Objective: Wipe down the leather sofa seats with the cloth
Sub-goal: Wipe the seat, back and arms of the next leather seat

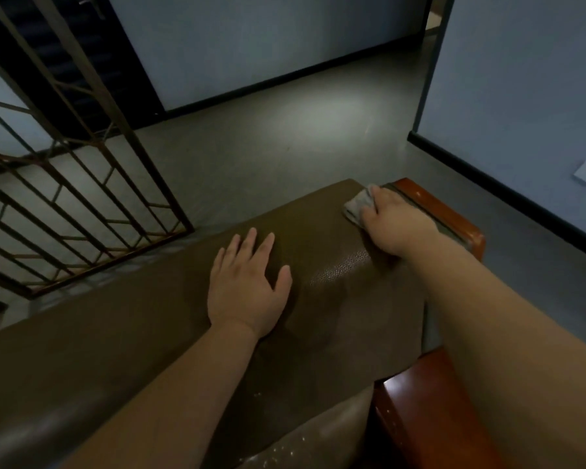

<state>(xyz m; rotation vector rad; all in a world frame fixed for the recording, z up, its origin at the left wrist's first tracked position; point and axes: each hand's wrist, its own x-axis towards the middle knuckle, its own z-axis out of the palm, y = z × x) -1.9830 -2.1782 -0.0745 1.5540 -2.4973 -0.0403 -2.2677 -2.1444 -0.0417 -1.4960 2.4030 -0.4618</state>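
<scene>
Brown leather of the sofa (318,252) lies under both our hands. Our right hand (394,220) has its fingers curled over the grey cloth (359,203), holding it against the sofa's far corner, just beside the wooden armrest (454,214). Left of that grip, our left hand (247,286) rests flat on the leather, fingers spread.

The right hand (391,216) covers most of the cloth (357,203); the sofa (335,265) runs off the lower and left edges.
</scene>
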